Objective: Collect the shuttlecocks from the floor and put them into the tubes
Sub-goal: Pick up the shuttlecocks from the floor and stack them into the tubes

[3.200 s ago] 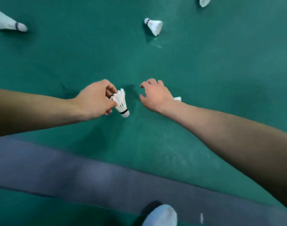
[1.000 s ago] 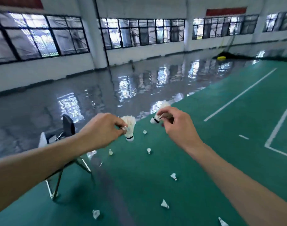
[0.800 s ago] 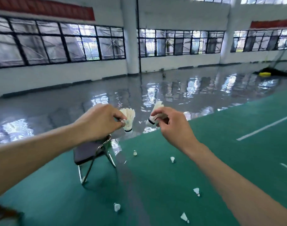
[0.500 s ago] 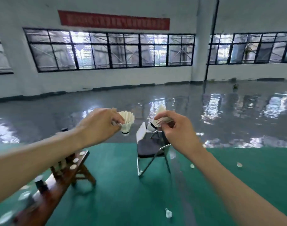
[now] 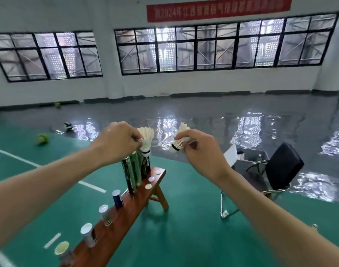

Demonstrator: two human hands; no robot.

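Since half a second ago your view has swung left: the bench (image 5: 114,224) now runs from lower left to centre frame, and the chair (image 5: 280,168) has shifted to the right. Your left hand (image 5: 114,143) pinches one shuttlecock (image 5: 146,137) by its skirt, cork down, directly above the standing tubes (image 5: 135,170) at centre. Your right hand (image 5: 199,149) pinches a second shuttlecock (image 5: 181,139), tilted, cork toward the lower left, feathers running up past the fingers (image 5: 184,134). Recommended: choose an open tube, align the left cork over its mouth, lower it straight and release only once the skirt is inside. Keep the right one clear until then. Loose caps (image 5: 151,179) lie beside the tubes; more tubes stand along the bench toward lower left.
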